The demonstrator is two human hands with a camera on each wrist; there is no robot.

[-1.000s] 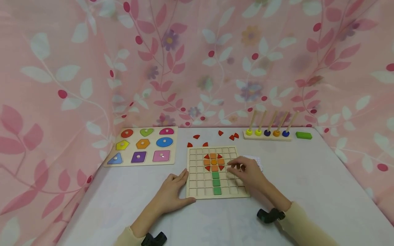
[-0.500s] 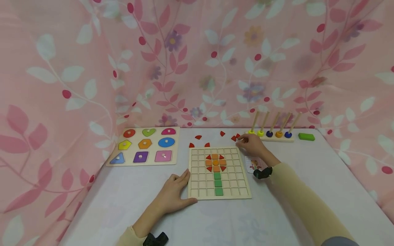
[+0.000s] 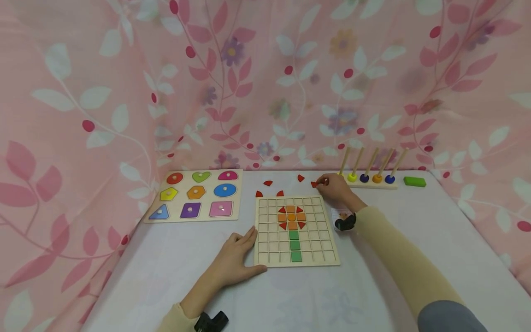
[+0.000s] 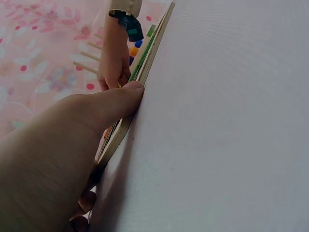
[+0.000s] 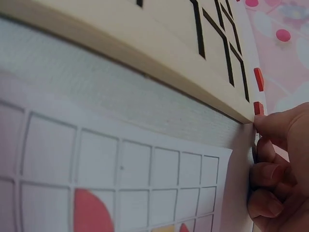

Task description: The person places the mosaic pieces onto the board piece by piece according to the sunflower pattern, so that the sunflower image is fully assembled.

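The left hand (image 3: 234,261) is resting straight-fingered, gripping nothing, against the grid board (image 3: 274,246), presumably steadying it, while the curled right hand (image 3: 333,188) is touching a red piece (image 3: 313,184) near the far edge of the table (image 3: 448,221), any pinch unclear.

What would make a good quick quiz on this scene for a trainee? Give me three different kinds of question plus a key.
1. How many green tiles sit in the grid board?
2. True or false: the left grip touches the grid board.
3. Which of these is nearest the right grip: (A) the purple square, (B) a loose red wedge, (C) the green block?

Key: 1. Three. 2. True. 3. B.
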